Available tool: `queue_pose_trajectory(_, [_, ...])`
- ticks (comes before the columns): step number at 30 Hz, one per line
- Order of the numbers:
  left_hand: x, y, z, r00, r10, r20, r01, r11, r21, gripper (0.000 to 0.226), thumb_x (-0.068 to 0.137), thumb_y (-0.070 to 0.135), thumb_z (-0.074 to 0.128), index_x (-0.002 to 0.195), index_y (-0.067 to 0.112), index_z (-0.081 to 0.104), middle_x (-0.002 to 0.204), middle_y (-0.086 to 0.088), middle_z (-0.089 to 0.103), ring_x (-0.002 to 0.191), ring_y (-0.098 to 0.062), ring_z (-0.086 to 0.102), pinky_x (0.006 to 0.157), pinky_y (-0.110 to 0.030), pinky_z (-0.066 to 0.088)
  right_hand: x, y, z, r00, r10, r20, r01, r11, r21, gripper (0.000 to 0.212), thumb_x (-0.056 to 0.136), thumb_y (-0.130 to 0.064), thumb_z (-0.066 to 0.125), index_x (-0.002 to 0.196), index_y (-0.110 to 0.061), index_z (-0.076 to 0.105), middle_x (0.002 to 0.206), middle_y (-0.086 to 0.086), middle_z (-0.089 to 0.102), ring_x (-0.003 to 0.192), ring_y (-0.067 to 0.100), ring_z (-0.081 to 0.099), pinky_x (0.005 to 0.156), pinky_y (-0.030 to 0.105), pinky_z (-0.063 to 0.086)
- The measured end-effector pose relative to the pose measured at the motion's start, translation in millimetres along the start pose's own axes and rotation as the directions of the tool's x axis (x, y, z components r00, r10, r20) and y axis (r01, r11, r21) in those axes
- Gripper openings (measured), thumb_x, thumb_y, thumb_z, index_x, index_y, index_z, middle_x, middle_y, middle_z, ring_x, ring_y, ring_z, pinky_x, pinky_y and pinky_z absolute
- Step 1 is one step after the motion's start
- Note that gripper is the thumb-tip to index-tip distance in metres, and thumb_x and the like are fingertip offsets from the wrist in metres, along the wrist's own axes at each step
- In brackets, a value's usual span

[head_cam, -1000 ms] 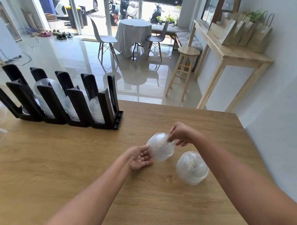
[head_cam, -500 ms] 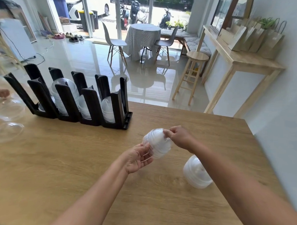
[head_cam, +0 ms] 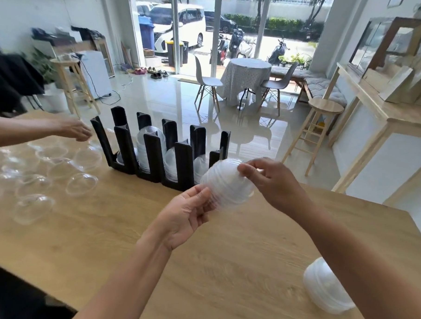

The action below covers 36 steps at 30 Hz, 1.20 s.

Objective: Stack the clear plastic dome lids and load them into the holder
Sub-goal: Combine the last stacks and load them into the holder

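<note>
I hold a nested stack of clear dome lids (head_cam: pixel 226 182) on its side above the wooden table (head_cam: pixel 99 231). My left hand (head_cam: pixel 183 216) grips its lower left rim and my right hand (head_cam: pixel 270 180) pinches its upper right end. The stack hangs just in front of the right end of the black slotted holder (head_cam: pixel 156 152), whose slots hold several lids. A second stack of lids (head_cam: pixel 326 289) lies on the table at the lower right, under my right forearm. Several loose single lids (head_cam: pixel 81 184) are spread over the table's left part.
Another person's hand (head_cam: pixel 75 129) reaches in from the left above the loose lids, close to the holder's left end. Beyond the table's far edge are a wooden stool (head_cam: pixel 323 115), a round covered table with chairs (head_cam: pixel 244 78) and a wooden counter (head_cam: pixel 381 118) at right.
The held stack has risen and moved closer to the holder's right end, my hands still on it. The view swung left, bringing the loose lids and another person's hand into sight.
</note>
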<state>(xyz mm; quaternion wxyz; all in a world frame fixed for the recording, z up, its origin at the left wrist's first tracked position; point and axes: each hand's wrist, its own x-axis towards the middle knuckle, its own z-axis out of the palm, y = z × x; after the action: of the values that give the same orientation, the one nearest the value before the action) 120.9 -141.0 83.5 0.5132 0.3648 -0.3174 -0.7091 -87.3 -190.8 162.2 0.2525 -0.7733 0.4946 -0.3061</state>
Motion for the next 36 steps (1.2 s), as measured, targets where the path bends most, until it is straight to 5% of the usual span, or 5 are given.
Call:
queue_pose_trajectory(9, [42,92,-40,0.984,0.119,-0.134,-0.133,0.986,-0.103,0.031,0.08,0.024,0.068,0.11,0.018,0.066,0.095,0.0,0.068,0.085,-0.014,0.063,0.071,-0.025,0.05,112,-75,24,0.977,-0.214,0.021,0.215,0.972,-0.094,0.012,0.089,-0.045,0.063,0.092,-0.033,0.062,0.117,-0.003,0.058,0.106,0.017,0.057,0.092,0.038,0.045])
queue_pose_trajectory(19, [105,117,-91,0.989,0.077,-0.13,-0.11,0.956,-0.271,0.024,0.077,0.027,0.071,0.1,0.022,0.064,0.084,0.009,0.066,0.05,-0.001,0.048,0.033,-0.012,0.024,205,-92,71,0.99,-0.118,0.079,0.134,0.958,-0.254,0.017,0.093,-0.043,0.057,0.103,-0.03,0.063,0.127,0.001,0.06,0.103,0.02,0.056,0.079,0.033,0.04])
queue_pose_trajectory(23, [120,110,-108,0.992,0.06,-0.108,-0.094,0.935,-0.343,0.018,0.083,0.025,0.066,0.101,0.023,0.062,0.087,0.01,0.069,0.045,0.001,0.047,0.029,-0.012,0.023,216,-91,87,0.992,-0.091,0.084,0.11,0.957,-0.269,0.018,0.093,-0.039,0.058,0.106,-0.027,0.064,0.129,0.002,0.059,0.115,0.023,0.054,0.09,0.038,0.043])
queue_pose_trajectory(32, [142,88,-121,0.993,0.023,-0.117,-0.073,0.89,-0.45,0.014,0.085,0.024,0.065,0.099,0.025,0.064,0.101,0.009,0.07,0.04,0.0,0.039,0.029,-0.012,0.021,234,-80,98,0.991,-0.01,0.133,0.059,0.928,-0.367,0.026,0.093,-0.047,0.055,0.113,-0.031,0.062,0.118,0.001,0.062,0.087,0.015,0.051,0.06,0.026,0.032])
queue_pose_trajectory(36, [148,86,-124,0.991,0.03,-0.133,-0.09,0.876,-0.473,0.022,0.085,0.025,0.066,0.107,0.025,0.063,0.098,0.011,0.072,0.041,0.0,0.04,0.029,-0.011,0.022,244,-75,102,0.991,-0.014,0.133,0.06,0.936,-0.347,0.025,0.091,-0.048,0.058,0.11,-0.033,0.064,0.122,0.002,0.062,0.093,0.013,0.048,0.073,0.03,0.032])
